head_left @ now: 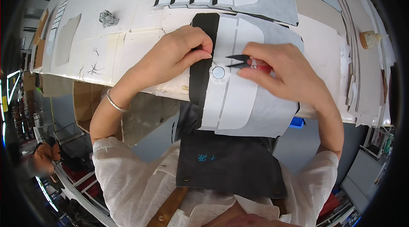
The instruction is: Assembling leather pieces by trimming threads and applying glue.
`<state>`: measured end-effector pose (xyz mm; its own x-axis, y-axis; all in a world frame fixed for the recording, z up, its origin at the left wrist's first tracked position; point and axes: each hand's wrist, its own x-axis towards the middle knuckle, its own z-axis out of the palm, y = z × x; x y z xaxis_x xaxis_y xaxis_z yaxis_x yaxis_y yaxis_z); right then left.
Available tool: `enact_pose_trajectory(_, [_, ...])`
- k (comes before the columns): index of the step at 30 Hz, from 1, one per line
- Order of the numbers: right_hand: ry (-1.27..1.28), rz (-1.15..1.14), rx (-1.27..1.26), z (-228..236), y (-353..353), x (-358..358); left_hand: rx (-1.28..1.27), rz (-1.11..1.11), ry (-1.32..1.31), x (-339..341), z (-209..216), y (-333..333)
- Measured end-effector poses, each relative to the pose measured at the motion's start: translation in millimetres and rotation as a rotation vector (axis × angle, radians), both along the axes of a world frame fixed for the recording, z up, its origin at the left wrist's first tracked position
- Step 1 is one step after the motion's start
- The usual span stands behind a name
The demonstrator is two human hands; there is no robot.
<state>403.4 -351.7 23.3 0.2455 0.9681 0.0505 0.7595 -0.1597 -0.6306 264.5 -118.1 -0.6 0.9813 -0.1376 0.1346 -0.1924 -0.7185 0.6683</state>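
Observation:
A flat panel (245,95) of white and pale grey sheet with a black strip (198,69) lies in front of me, overhanging the table's near edge. A small round disc (218,72) with a dark rim is set in it. My left hand (181,50) is closed in a pinch just above the disc, on a thin thread (215,62) that runs down to it. My right hand (283,67) grips thread snips (255,64) with red handles and black blades. The blades are apart and point left, close to the thread and disc.
Similar panels (272,1) lie overlapped at the far side of the table (140,10). Left of my hands are a crumpled grey ball (108,18) and dark thread scraps (94,69). A bottle (369,39) stands far right; a blue bin (297,122) is below the edge.

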Motion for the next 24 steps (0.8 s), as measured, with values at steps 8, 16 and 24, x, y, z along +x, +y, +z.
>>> enact_pose_trajectory(8, [-0.079,0.232,-0.245,3,47,25,0.015,0.046,-0.089,-2,-8,-4])
enact_pose_trajectory(16, [-0.005,0.240,-0.450,7,60,23,0.021,0.046,-0.150,-4,-14,-3])
enact_pose_trajectory(24, [0.057,0.247,-0.439,5,61,27,0.035,0.044,-0.196,-4,-16,-4])
